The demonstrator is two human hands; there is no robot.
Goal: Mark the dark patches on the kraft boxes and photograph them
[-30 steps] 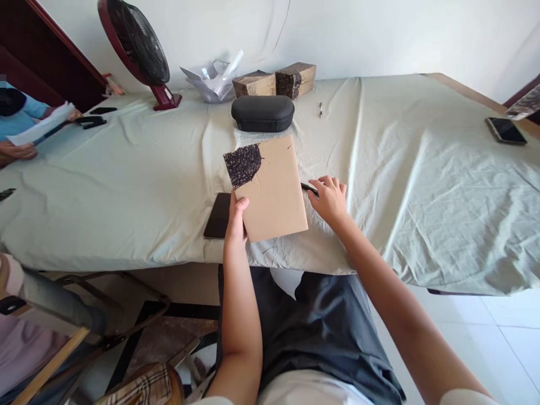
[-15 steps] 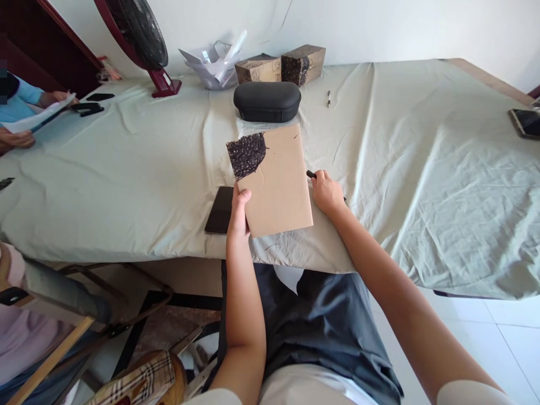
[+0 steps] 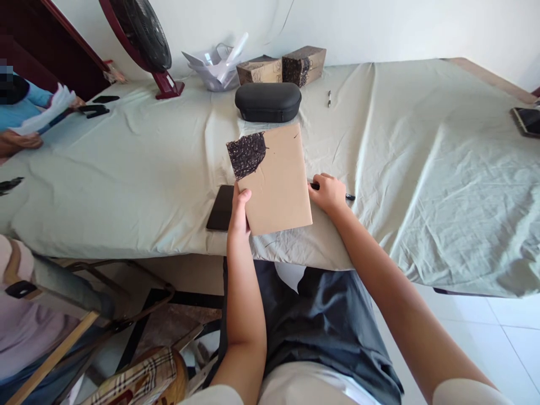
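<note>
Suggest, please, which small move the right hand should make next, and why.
Raising the right hand slightly and bringing its black pen over the brown cardboard seems sensible: the pen is held beside the cardboard's right edge, while the left hand grips the opposite side.

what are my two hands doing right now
Left hand: closed on the edge of the cardboard, thumb on top.
Right hand: closed around a black pen, beside the cardboard.

Pen (image 3: 350, 197) partly behind the right grip (image 3: 329, 193)
</note>
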